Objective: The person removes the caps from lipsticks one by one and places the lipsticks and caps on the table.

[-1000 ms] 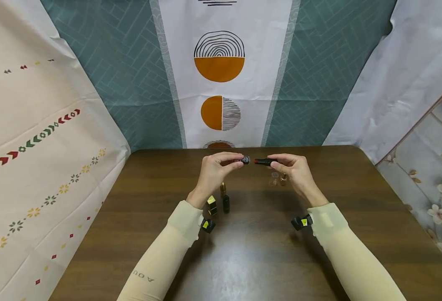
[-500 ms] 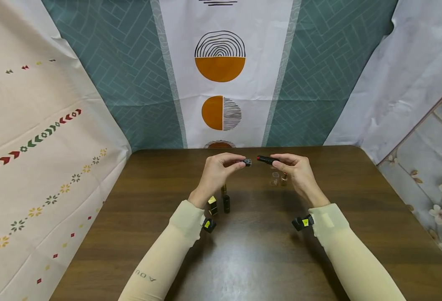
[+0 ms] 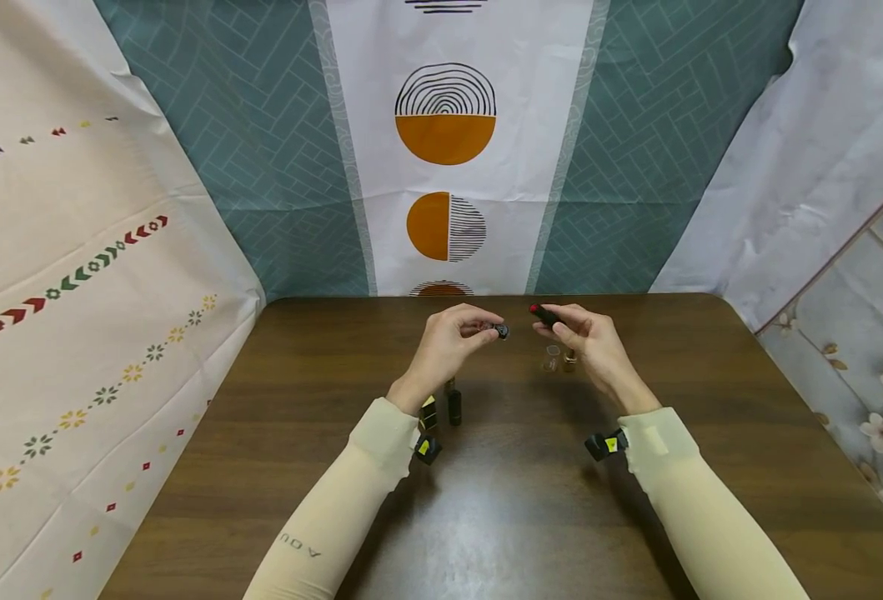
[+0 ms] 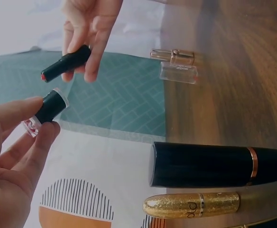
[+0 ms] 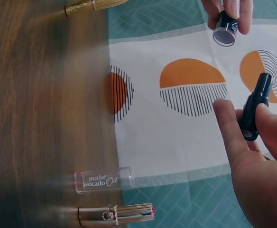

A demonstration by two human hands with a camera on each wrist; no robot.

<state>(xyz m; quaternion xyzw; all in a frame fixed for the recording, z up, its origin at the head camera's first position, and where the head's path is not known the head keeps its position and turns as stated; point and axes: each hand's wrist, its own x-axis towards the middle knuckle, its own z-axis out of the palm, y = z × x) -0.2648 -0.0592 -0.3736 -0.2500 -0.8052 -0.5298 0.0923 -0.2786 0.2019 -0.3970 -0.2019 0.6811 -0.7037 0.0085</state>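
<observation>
Between thumb and fingers, my left hand (image 3: 444, 343) pinches a small cap (image 4: 51, 105), black with a clear end. A slim black lipstick (image 5: 256, 108) with a red tip is held by my right hand (image 3: 593, 340), its thumb against the barrel. Both pieces are up above the far part of the table, a short gap apart. In the head view the lipstick's red tip points up and to the left. The cap's round open end faces the camera in the right wrist view. Part of the cap is hidden behind the left fingers.
On the wooden table (image 3: 516, 500) below the left hand stand a black tube (image 4: 200, 164) with a copper ring, a glittery gold tube (image 4: 190, 205) and a gold-and-black box (image 3: 428, 413). Under the right hand are a clear printed cap (image 5: 103, 180) and a rose-gold lipstick (image 5: 115, 214). Patterned cloth hangs behind.
The lipstick has swung from nearly level, pointing at the cap, to a tilt with its red tip up. My left hand has shifted slightly right and lower with the cap.
</observation>
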